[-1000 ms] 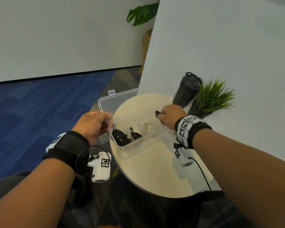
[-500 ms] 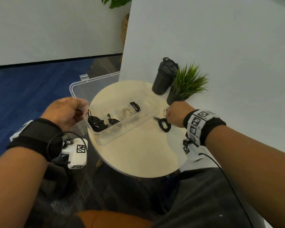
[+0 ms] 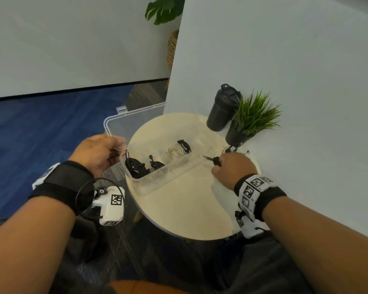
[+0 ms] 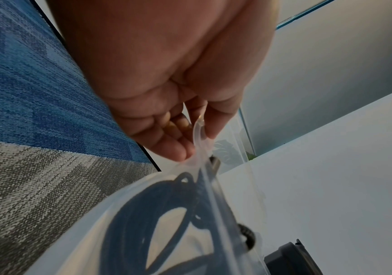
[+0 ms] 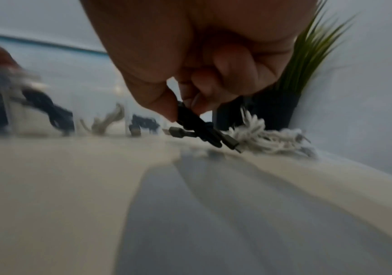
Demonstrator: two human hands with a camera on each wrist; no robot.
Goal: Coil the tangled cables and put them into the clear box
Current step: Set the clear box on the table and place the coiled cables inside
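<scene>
A clear box (image 3: pixel 170 174) stands on the round table (image 3: pixel 185 206), its lid (image 3: pixel 134 122) open at the back. Inside lie a black coil (image 3: pixel 135 167), a smaller black cable (image 3: pixel 155 163), a white coil (image 3: pixel 174 152) and a black bundle (image 3: pixel 184 145). My left hand (image 3: pixel 98 152) pinches the box's left rim (image 4: pixel 199 130). To the right of the box my right hand (image 3: pixel 232 166) pinches a short black coiled cable (image 5: pixel 197 126) just above the table, its plug (image 3: pixel 207 158) sticking out left. A white braided cable (image 5: pixel 265 141) lies behind it by the plant pot.
A black shaker bottle (image 3: pixel 222 108) and a small potted grass plant (image 3: pixel 251 119) stand at the table's back right, against a white partition (image 3: pixel 285 60). Blue and grey carpet (image 3: pixel 30 134) lies left of the table. A large leafy plant (image 3: pixel 164 9) stands behind the partition.
My right hand left the box after dropping a black bundle there, moved right and took up another small black cable on the table. My left hand stayed on the box rim.
</scene>
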